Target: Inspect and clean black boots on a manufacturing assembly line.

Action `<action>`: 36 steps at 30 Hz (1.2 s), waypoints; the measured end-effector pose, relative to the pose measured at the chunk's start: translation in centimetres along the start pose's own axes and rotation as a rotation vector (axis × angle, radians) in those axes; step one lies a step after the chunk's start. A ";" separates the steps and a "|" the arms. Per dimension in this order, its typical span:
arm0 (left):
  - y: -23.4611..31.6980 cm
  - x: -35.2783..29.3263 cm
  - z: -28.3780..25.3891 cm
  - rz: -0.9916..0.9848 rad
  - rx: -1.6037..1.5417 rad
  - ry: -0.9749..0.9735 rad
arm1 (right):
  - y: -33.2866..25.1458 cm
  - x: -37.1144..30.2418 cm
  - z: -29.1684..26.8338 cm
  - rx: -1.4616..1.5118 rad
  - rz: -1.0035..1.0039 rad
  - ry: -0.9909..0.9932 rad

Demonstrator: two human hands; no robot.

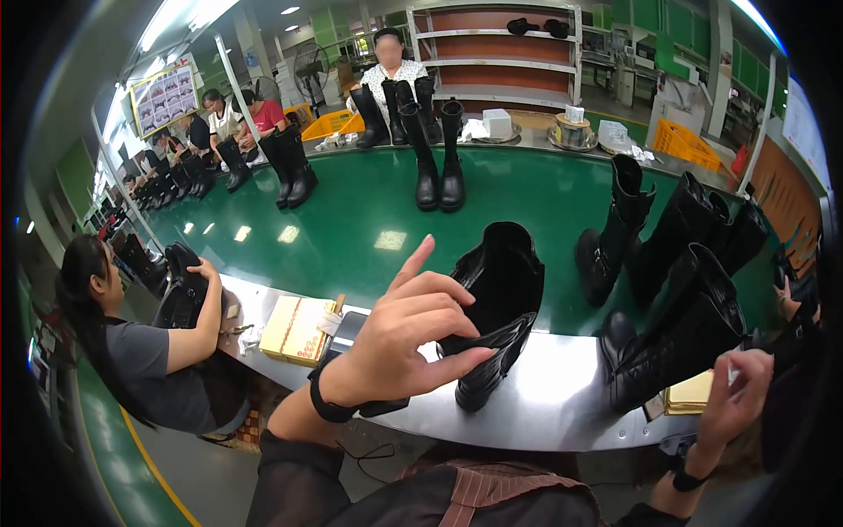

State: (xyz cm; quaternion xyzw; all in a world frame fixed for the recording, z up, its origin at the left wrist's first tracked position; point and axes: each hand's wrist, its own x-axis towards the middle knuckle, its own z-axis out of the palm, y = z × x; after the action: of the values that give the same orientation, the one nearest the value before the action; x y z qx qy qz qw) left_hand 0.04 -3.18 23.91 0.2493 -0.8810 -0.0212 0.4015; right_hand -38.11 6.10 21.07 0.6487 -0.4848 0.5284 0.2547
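A tall black boot [499, 255] stands in front of me at the bench's near edge, its shaft gaping upward. My left hand [395, 338] grips the shaft's near rim, thumb outside and fingers at the opening, while the index finger points up. At the right, my right hand [738, 400] is raised with its fingers loosely bent and apart; nothing shows in it. Closest to that hand is another black boot [676, 342] with a laced shaft, leaning a little. Black wristbands circle both my wrists.
Buckled black boots [615, 228] crowd the green belt [351, 237] at right. A boot pair [430, 167] stands on its far side. Yellow box [297, 329] sits on the metal bench [562, 378]. A co-worker [132, 334] at left handles a boot; another person [391, 66] is opposite.
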 end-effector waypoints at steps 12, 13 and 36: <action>3.0 0.6 -1.1 0.078 -0.171 -0.418 | -5.4 -1.5 12.1 1.183 0.391 -0.720; 3.4 0.4 -1.1 0.095 -0.158 -0.451 | -5.7 -1.4 12.5 1.197 0.394 -0.805; 5.3 -2.7 -1.6 0.209 -0.071 -0.406 | -7.2 -4.4 14.5 0.707 -0.037 -0.734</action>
State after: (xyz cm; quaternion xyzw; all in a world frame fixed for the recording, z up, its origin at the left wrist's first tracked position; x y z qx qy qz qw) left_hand 0.42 2.95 24.37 0.1333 -0.9635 -0.0602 0.2243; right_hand -25.20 -1.65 13.71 0.8466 -0.3223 0.3930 -0.1581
